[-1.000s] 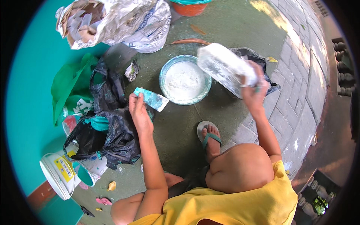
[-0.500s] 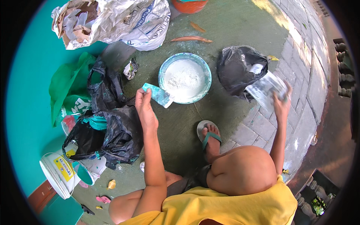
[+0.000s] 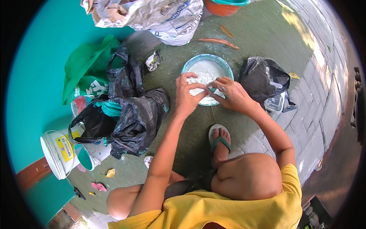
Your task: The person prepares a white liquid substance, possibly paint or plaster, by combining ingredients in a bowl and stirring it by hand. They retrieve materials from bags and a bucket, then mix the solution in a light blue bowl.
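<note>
My left hand (image 3: 185,98) and my right hand (image 3: 233,94) meet over the near side of a round basin (image 3: 188,65) of white powder. Between their pinched fingers shows a sliver of a flat teal scraper (image 3: 212,90), seen nearly edge-on and mostly hidden. The thumb and a finger of my left hand grip its left end, while another finger curls above. At the other end my right fingers close on it, slightly blurred. Right of the basin sits a crumpled black plastic bag (image 3: 259,78), with a clear plastic piece (image 3: 275,102) at its near side.
At left stand a green bag (image 3: 84,63), an open black bag (image 3: 143,118) and a white bucket (image 3: 57,154). A large white sack (image 3: 171,26) and an orange tub (image 3: 225,8) lie beyond. My sandalled foot (image 3: 220,143) rests near the basin, beside grey pavers (image 3: 305,91).
My right hand has let go of the clear plastic at the black bag and moved left to the scraper. My left hand has brought the scraper over the basin and turned it. The view has shifted.
</note>
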`<state>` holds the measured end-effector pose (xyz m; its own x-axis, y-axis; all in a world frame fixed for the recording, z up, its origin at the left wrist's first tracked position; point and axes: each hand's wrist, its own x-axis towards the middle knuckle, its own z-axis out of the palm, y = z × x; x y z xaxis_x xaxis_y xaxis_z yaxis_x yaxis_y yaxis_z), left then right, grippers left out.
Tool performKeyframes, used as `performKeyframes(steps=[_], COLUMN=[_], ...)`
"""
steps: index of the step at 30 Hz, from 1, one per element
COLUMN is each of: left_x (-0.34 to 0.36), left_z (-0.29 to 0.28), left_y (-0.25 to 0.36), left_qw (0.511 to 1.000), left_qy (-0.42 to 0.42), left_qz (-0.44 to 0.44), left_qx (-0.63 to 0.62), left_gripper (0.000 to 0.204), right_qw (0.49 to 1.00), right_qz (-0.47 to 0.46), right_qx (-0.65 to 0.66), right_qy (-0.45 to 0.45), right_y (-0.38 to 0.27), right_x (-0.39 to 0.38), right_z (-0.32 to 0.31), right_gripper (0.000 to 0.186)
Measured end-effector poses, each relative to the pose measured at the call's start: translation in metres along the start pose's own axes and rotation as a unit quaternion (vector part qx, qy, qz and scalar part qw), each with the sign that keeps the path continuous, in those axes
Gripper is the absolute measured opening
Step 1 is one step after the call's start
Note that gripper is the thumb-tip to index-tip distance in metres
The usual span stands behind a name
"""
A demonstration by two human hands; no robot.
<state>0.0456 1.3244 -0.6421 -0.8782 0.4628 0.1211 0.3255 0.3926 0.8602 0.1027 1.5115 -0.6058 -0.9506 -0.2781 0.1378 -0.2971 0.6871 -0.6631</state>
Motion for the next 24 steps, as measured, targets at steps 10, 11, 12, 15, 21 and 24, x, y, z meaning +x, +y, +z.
performKeyframes(steps=[10, 11, 12, 15, 21, 24], left_x=[-0.039, -0.043, -0.047, -0.056, -0.066, -0.063], left_z=[0.009, 0.013, 0.016, 0.025, 0.044, 0.045], left_y=[-0.044, -0.049, -0.052, -0.060, -0.064, -0.060], left_qw=[0.957, 0.927, 0.887, 0.833, 0.776, 0.764], left_qy=[0.150, 0.149, 0.147, 0.094, 0.097, 0.098], left_qz=[-0.208, -0.271, -0.331, -0.382, -0.398, -0.396], left_qx=[-0.135, -0.212, -0.286, -0.390, -0.480, -0.500], left_gripper=[0.039, 0.037, 0.036, 0.030, 0.017, 0.015], right_qw=[0.998, 0.997, 0.996, 0.988, 0.953, 0.949], right_qz=[0.055, 0.064, 0.073, 0.091, 0.063, 0.067], right_qx=[0.000, -0.005, -0.008, 0.012, -0.209, -0.226], right_qy=[0.029, 0.043, 0.057, 0.121, 0.210, 0.211], right_y=[0.041, 0.046, 0.049, 0.056, 0.081, 0.095], right_x=[-0.002, -0.003, -0.002, 0.005, 0.025, 0.031], right_z=[0.045, 0.047, 0.048, 0.044, 0.038, 0.051], right_gripper=[0.018, 0.018, 0.019, 0.018, 0.017, 0.017])
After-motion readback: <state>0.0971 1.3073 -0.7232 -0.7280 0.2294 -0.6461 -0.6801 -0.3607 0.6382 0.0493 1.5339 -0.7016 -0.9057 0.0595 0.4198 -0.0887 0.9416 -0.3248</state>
